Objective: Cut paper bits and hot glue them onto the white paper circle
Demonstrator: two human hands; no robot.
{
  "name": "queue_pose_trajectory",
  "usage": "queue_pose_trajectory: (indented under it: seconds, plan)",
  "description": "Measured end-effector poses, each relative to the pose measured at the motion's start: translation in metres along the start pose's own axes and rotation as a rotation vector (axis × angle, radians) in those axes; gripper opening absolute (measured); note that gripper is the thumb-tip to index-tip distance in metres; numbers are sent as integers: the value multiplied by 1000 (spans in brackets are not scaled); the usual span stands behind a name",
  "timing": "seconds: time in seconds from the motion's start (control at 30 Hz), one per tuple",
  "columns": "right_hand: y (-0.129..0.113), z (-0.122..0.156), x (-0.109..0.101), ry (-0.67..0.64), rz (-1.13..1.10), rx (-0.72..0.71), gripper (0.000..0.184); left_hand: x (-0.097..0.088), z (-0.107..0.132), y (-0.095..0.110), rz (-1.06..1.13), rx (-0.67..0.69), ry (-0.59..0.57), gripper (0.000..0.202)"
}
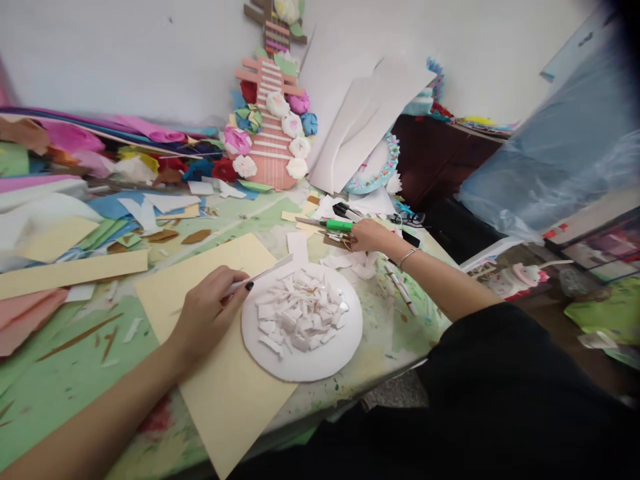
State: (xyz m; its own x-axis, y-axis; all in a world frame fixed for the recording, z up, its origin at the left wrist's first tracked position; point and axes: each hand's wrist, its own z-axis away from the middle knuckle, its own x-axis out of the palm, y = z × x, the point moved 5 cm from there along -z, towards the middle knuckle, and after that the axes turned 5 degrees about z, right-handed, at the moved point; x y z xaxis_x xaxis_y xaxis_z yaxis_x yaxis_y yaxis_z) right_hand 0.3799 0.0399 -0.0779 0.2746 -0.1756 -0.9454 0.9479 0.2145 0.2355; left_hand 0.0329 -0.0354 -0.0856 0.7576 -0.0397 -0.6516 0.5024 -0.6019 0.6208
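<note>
My left hand [213,308] is closed on a thin white paper strip [273,267], which points up and right over the edge of a round white disc [295,367]. A heap of small torn or cut white paper pieces [305,313] lies on that disc. Across the table, my right hand [369,236] has its fingers curled around the right end of a green-handled utility knife [339,225], its blade end pointing left. Scissors [340,237] lie just under it, partly hidden by the hand. Beneath the disc and my left hand is a pale yellow sheet [220,380].
A pink paper guitar with paper flowers [273,147] leans on the wall. Beside it stand a large white sheet [370,113] and a blue-rimmed round piece [375,177]. Paper scraps [150,210] cover the left side. Pens [345,211] and glasses [413,218] lie behind my right hand.
</note>
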Motion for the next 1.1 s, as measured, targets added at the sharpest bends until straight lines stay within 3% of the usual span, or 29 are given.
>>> queue_pose_trajectory:
  seconds: [0.2,0.37,0.47,0.57,0.7,0.8,0.87,1.0,1.1]
  plan:
    - [10,22,-12,54,-288,29,41,0,2,-7,90,-67,39,21]
    - [16,56,-28,135,-981,104,38,1,2,0,72,-16,64,21]
    - [-12,86,-31,73,-1246,81,39,-2,3,10,-18,76,102,20]
    - [-62,121,-27,-92,-1548,-65,55,-2,6,21,-149,182,126,18]
    - [-115,157,-24,-235,-1627,-186,62,-4,17,47,-345,434,199,14]
    - [-137,170,-23,-335,-1624,-212,61,-4,28,68,-422,621,234,24]
    - [-146,171,-21,-376,-1648,-199,59,-3,36,77,-431,698,184,33]
    - [-157,166,-15,-386,-1710,-91,51,-3,51,87,-408,774,62,45]
    - [-166,164,-11,-404,-1679,-6,39,-6,60,89,-448,754,26,46]
